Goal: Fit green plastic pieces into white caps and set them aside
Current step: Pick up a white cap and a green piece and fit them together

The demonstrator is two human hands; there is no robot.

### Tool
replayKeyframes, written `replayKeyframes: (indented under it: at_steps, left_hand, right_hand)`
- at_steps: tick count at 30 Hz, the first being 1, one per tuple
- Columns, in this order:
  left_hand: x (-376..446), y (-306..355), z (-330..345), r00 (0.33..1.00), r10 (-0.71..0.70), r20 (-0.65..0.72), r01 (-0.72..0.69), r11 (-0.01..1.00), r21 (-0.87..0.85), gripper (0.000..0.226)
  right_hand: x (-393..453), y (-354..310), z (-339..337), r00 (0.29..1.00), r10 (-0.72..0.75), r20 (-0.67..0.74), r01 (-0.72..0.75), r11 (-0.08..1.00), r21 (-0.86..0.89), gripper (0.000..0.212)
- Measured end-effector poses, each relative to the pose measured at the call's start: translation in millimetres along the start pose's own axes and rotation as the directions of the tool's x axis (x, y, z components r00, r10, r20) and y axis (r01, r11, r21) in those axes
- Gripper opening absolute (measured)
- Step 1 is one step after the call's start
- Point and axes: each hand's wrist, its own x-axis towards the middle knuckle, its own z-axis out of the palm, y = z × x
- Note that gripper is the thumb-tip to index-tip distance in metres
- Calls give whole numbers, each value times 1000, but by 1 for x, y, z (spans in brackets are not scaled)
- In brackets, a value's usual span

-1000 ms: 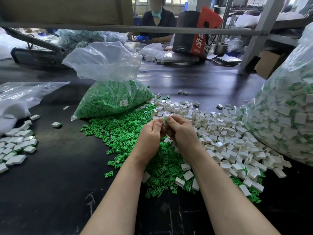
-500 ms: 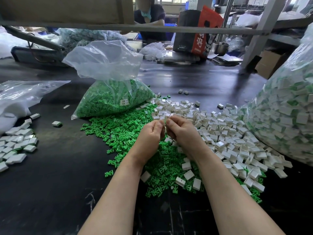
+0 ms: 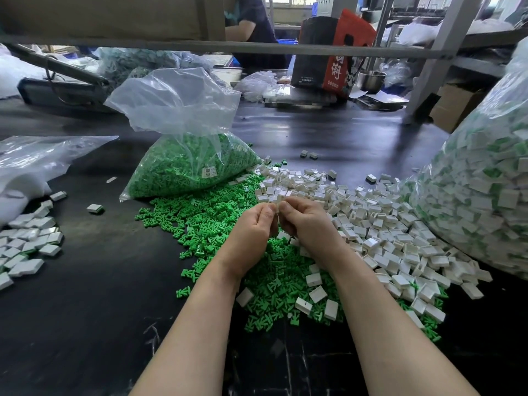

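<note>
My left hand [image 3: 251, 232] and my right hand [image 3: 307, 224] meet fingertip to fingertip above the heaps, both pinching one small white cap [image 3: 276, 207]. No green shows on the held piece. A loose heap of green plastic pieces [image 3: 211, 221] spreads under and left of my hands. A heap of white caps [image 3: 380, 232] lies to the right. Finished white pieces [image 3: 27, 247] lie in a group at the far left.
A clear bag of green pieces [image 3: 194, 164] stands behind the heap. A big clear bag of white and green pieces [image 3: 483, 195] bulges at the right edge. Crumpled clear plastic [image 3: 31, 161] lies at left. Another person [image 3: 251, 27] sits beyond the black table [image 3: 85, 310].
My hands have stayed together in the same spot. The green tip seen between my fingers a second ago no longer shows. The person across the table has shifted left.
</note>
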Motion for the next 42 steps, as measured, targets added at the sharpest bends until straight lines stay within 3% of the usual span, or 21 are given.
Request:
replayKeyframes:
  at_steps: [8, 16, 19, 24, 28, 33, 37, 42]
  left_hand:
    - [0, 1, -1, 1000, 24, 17, -25, 998, 62, 32]
    - [0, 2, 0, 999, 39, 16, -39, 999, 14, 30]
    - [-1, 3, -2, 995, 93, -26, -91, 993, 75, 24]
    - [-1, 9, -7, 985, 131, -112, -137, 990, -41, 13]
    - [-3, 11, -3, 984, 129, -122, -139, 987, -83, 12]
    - [-3, 12, -2, 966, 155, -206, -161, 987, -11, 14]
    - [-3, 14, 1, 970, 146, -196, -150, 989, -8, 15]
    - [-2, 16, 6, 969, 123, -213, -128, 992, -8, 16]
  right_hand:
    - [0, 2, -1, 1000, -10, 13, 11, 999, -40, 30]
    - [1, 7, -2, 998, -70, 4, 70, 996, -54, 27]
    - [2, 8, -1, 995, -101, -13, 101, 995, -9, 27]
    - [2, 8, -5, 991, -133, -9, 133, 990, 43, 28]
    - [0, 3, -8, 999, -28, -23, 31, 987, 158, 47]
    - [2, -2, -7, 995, 92, 27, -94, 991, 95, 66]
    - [3, -2, -3, 991, 107, 85, -108, 994, 13, 70]
    - [3, 2, -5, 988, 109, 106, -118, 989, 93, 66]
